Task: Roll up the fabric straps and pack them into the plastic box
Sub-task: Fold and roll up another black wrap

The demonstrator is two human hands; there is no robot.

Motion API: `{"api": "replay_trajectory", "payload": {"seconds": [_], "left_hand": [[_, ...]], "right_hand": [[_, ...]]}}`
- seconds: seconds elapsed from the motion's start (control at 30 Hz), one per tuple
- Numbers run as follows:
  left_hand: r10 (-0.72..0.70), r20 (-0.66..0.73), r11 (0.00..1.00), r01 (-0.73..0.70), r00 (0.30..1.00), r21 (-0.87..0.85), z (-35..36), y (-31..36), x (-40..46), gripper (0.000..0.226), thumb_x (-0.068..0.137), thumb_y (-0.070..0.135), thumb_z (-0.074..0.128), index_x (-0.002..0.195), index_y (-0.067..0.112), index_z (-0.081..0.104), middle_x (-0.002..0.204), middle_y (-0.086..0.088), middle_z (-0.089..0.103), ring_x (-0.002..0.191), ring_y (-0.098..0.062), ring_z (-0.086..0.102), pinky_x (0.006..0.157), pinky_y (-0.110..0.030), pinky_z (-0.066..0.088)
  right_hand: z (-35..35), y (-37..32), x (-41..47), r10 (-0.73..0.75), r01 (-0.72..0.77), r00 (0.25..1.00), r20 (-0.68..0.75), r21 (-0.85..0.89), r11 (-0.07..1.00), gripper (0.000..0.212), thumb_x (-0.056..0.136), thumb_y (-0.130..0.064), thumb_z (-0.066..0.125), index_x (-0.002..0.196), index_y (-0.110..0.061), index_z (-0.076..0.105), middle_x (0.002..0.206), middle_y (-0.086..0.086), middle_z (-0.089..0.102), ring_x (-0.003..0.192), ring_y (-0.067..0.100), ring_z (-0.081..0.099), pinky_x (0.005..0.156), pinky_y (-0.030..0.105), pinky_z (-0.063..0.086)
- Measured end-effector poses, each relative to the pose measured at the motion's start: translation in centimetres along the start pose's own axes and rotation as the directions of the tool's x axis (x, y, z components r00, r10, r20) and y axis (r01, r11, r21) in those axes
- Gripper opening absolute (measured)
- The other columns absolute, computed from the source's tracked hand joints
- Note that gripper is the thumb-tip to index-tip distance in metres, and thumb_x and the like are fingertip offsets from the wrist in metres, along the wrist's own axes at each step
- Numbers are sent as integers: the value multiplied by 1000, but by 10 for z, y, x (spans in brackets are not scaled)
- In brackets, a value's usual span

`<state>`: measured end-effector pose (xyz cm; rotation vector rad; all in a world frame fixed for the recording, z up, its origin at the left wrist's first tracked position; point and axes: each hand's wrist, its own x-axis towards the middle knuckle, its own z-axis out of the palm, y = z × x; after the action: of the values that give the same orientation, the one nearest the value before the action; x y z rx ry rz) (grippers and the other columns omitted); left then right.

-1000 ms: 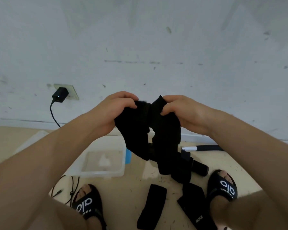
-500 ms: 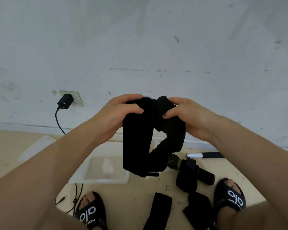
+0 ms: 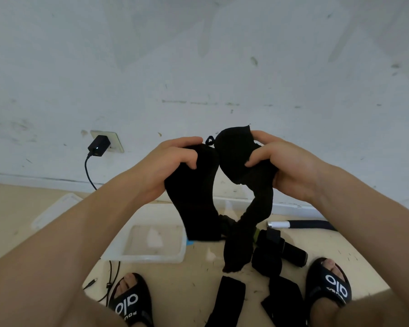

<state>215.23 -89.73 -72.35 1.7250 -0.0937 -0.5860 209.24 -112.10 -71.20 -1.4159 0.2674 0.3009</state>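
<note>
now wider apart, both hands [image 3: 291,166] on strap [image 3: 194,197] above empty plastic box [image 3: 151,256]

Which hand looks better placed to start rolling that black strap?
Probably the right hand: it holds the bunched end of the strap, while the left hand grips the flat stretch.

- Both forearms bare, reaching forward and converging at centre frame, hands raised in front of the body.
- left hand [image 3: 172,161]: back of hand up, fingers curled over the top, thumb pressed in below; closed grip on the black strap [image 3: 198,197].
- right hand [image 3: 283,164]: mirrored pose, fingers wrapped, thumb pinching; same strap.
- Hands near each other, not touching.
</note>
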Motion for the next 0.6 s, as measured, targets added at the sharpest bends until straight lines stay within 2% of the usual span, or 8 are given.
{"api": "replay_trajectory", "payload": {"seconds": [0.07, 0.2, 0.3, 0.43, 0.6], "left_hand": [[11, 4, 1000, -11, 1000, -17, 0, 1, 0, 64, 61, 11, 60, 120, 32, 74, 115, 2, 76, 105, -17, 73, 90, -30, 58], [42, 6, 998, -42, 999, -46, 3, 3, -1, 29, 94, 14, 62, 117, 26, 76, 111, 2, 78, 107, -18, 73, 89, -31, 56], [50, 13, 999, -50, 999, -9, 4, 3, -1, 21, 99, 24, 62, 114, 23, 77, 113, -4, 77, 110, -22, 72, 97, -37, 57], [72, 64, 995, -77, 995, 71, 9, 3, -2, 35, 99, 47, 58, 112, 20, 77, 117, -10, 74, 106, -21, 72, 107, -45, 52], [12, 52, 994, -18, 999, 107, 17, 4, 0, 52, 99, 64, 46, 113, 25, 77, 105, 5, 79, 103, -11, 73, 97, -34, 54]], "right_hand": [[0, -1, -2, 1, -1, 1000, -7, 35, 999, 57, 85, 13, 46, 122, -23, 70, 96, 11, 74, 71, 25, 72, 53, 28, 55], [1, -4, -7, 10, -10, 1000, -3, 71, 997, 51, 84, 11, 44, 122, -13, 69, 93, 11, 68, 62, 20, 67, 46, 23, 49], [2, -4, -10, 11, -12, 1000, 24, 61, 998, 51, 84, 9, 43, 124, -9, 68, 96, 13, 68, 63, 20, 68, 47, 23, 50], [5, -3, -8, 4, -6, 998, 59, 35, 999, 53, 82, 9, 43, 126, -8, 67, 98, 13, 68, 71, 23, 68, 55, 29, 54], [10, 0, -8, -29, 27, 989, 144, 18, 999, 54, 83, 11, 46, 123, -17, 69, 102, 11, 73, 84, 24, 72, 62, 33, 57]]}}
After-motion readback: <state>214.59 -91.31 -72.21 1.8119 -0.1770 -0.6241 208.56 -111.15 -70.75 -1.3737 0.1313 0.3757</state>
